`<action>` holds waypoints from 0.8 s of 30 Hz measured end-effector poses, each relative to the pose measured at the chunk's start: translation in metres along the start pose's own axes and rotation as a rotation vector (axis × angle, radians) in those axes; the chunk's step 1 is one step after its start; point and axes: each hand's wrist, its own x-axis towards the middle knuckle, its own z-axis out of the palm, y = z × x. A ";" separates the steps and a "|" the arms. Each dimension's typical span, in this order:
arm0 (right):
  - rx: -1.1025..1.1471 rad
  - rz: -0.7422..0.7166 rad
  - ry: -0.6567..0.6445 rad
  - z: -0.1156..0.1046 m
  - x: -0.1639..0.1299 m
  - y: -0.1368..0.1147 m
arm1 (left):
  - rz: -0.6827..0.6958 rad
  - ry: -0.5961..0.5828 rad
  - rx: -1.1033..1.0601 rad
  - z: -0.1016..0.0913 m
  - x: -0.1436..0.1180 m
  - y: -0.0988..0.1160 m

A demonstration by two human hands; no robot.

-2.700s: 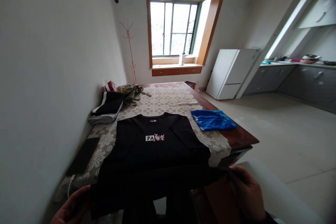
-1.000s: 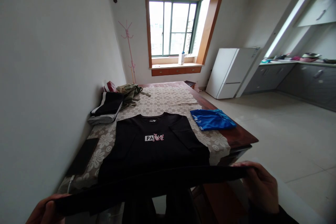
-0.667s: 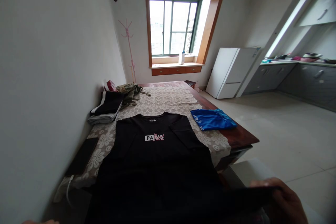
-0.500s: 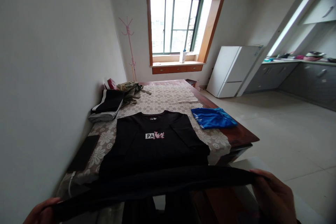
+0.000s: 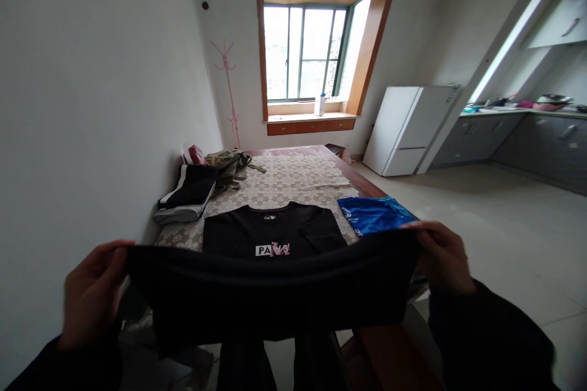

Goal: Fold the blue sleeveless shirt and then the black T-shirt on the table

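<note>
A black T-shirt [image 5: 293, 232] lies with its neckline toward the window, a "PAWS" print with a pink figure on its chest. Its lower part is raised off the table toward me and pulled wide between my hands, sagging a little in the middle. My left hand [image 5: 94, 290] pinches one corner of the hem, thumb and fingers closed. At the opposite corner, my right hand [image 5: 444, 256] grips the cloth the same way. A folded blue shirt [image 5: 373, 214] rests beyond the right corner, partly covered from view by the raised cloth.
A flower-patterned cloth [image 5: 293, 180] covers the wooden table. Folded black and grey clothes [image 5: 188, 186] and a camouflage bag [image 5: 229, 165] are along the left wall. A pink coat stand [image 5: 230, 91], a window and a white fridge [image 5: 408, 128] stand farther back. Kitchen cabinets are at right.
Both hands have risen and moved inward, lifting the T-shirt's hem higher, so it now hangs as a wide panel. The view has tipped slightly upward.
</note>
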 end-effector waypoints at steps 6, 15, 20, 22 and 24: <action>-0.451 0.143 -0.327 0.084 0.126 0.076 | 0.002 -0.457 0.172 0.129 0.098 -0.022; -0.537 0.015 -0.340 0.080 0.135 0.166 | 0.198 -0.498 0.312 0.166 0.117 -0.094; -0.620 0.039 -0.218 0.079 0.143 0.185 | 0.217 -0.436 0.372 0.181 0.119 -0.087; -0.673 0.061 -0.232 0.082 0.140 0.193 | 0.181 -0.504 0.384 0.189 0.111 -0.093; -0.684 0.048 -0.223 0.084 0.134 0.199 | 0.185 -0.524 0.378 0.193 0.102 -0.102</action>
